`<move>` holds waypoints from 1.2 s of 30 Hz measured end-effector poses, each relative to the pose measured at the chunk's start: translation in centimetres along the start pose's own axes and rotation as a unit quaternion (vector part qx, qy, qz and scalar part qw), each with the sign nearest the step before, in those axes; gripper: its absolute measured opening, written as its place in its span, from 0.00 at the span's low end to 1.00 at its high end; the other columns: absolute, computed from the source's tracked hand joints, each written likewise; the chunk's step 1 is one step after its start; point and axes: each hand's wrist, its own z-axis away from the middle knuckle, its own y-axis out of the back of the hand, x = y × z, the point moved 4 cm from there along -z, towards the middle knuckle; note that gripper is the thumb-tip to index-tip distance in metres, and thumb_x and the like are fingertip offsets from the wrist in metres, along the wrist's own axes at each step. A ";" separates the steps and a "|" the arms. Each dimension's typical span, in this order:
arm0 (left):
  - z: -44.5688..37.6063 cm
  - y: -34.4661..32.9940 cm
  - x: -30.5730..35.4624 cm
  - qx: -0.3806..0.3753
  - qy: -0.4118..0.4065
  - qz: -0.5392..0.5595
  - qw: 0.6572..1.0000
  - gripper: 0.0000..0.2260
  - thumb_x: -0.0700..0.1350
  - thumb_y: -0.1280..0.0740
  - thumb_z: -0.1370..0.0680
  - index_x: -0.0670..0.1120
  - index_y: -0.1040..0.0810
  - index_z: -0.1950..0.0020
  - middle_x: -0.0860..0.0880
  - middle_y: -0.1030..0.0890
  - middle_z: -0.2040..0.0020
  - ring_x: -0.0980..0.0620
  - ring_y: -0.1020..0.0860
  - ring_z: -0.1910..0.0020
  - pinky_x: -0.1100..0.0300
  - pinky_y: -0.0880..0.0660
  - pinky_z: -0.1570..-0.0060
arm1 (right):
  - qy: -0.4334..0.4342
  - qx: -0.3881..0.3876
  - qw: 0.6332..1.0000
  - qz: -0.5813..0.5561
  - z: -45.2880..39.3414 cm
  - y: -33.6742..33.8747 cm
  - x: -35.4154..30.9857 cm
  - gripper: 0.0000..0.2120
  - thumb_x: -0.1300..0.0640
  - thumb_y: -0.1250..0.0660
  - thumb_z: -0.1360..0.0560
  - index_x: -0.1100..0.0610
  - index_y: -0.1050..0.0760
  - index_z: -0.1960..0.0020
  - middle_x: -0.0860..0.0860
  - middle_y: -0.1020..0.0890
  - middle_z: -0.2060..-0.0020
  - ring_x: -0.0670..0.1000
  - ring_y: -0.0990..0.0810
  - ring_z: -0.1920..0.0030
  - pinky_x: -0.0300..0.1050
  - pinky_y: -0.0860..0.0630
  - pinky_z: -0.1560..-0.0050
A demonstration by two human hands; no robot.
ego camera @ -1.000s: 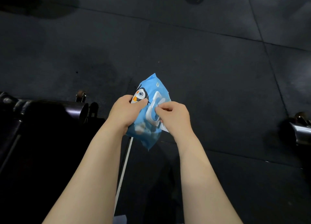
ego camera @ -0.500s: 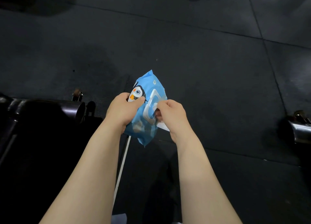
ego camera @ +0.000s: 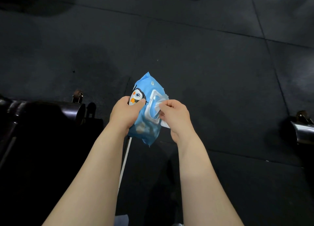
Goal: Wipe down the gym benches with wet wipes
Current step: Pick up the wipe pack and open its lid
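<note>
Far left: dark padded bench (ego camera: 34,117), black upholstery, its rounded end (ego camera: 74,113) pointing toward centre, a small caster wheel (ego camera: 77,95) just behind it on the floor. Bench runs off the left edge of frame, mostly in shadow. One thin white line (ego camera: 125,157) on the floor runs down from under the pack.

Centre: left hand (ego camera: 124,114) grips one blue wet-wipe pack (ego camera: 147,110) along its left side, fingers curled round it, thumb on the penguin print (ego camera: 136,97). Pack is held in the air, tilted, top corner pointing away, clear of bench and floor. White flip lid (ego camera: 165,123) on the pack's face is open, hinged out to the right.

Right hand (ego camera: 175,116) touches the pack at the dispenser opening (ego camera: 153,109), thumb and forefinger pinching a bit of white wipe (ego camera: 160,105) at the slot; other fingers curled.

Right edge: a second dark piece of equipment (ego camera: 302,132) with a metal end, cut off by the frame, well apart from the hands.

Floor (ego camera: 203,55): dark rubber tiles, seams visible, wide open room ahead and between the two pieces of equipment. Dim lighting.

Count: two hands, one pack, one bench clearly seen.
</note>
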 end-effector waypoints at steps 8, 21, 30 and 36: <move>-0.1 -0.7 0.7 -0.005 0.004 0.033 0.999 0.10 0.53 0.31 0.24 0.48 0.22 0.49 0.49 0.17 0.51 0.48 0.19 0.51 0.46 0.20 0.47 | -0.046 -0.043 0.982 -0.180 -0.3 1.0 -0.2 0.04 0.63 0.35 0.22 0.59 0.22 0.50 0.53 0.17 0.49 0.50 0.18 0.47 0.48 0.20 0.43; -0.5 0.5 1.9 0.037 -0.101 -0.100 0.989 0.19 0.53 0.45 0.18 0.41 0.32 0.62 0.49 0.30 0.66 0.51 0.35 0.66 0.54 0.37 0.64 | -0.030 -0.083 0.963 -0.256 0.1 0.5 -1.1 0.06 0.63 0.37 0.23 0.60 0.22 0.50 0.54 0.18 0.55 0.52 0.21 0.52 0.52 0.22 0.44; 0.0 0.4 2.0 0.068 -0.070 -0.050 0.994 0.21 0.51 0.45 0.17 0.46 0.40 0.69 0.51 0.36 0.71 0.51 0.39 0.70 0.55 0.43 0.69 | -0.042 0.023 0.975 -0.216 0.3 1.9 -1.8 0.05 0.63 0.36 0.22 0.57 0.21 0.51 0.53 0.19 0.52 0.51 0.19 0.48 0.50 0.20 0.45; 0.1 0.3 1.6 0.077 -0.065 -0.046 0.994 0.20 0.51 0.46 0.18 0.47 0.39 0.69 0.48 0.38 0.70 0.50 0.39 0.69 0.55 0.42 0.68 | -0.006 0.038 0.962 -0.272 0.5 3.4 -2.1 0.07 0.66 0.39 0.24 0.61 0.22 0.52 0.56 0.18 0.56 0.55 0.17 0.52 0.48 0.19 0.48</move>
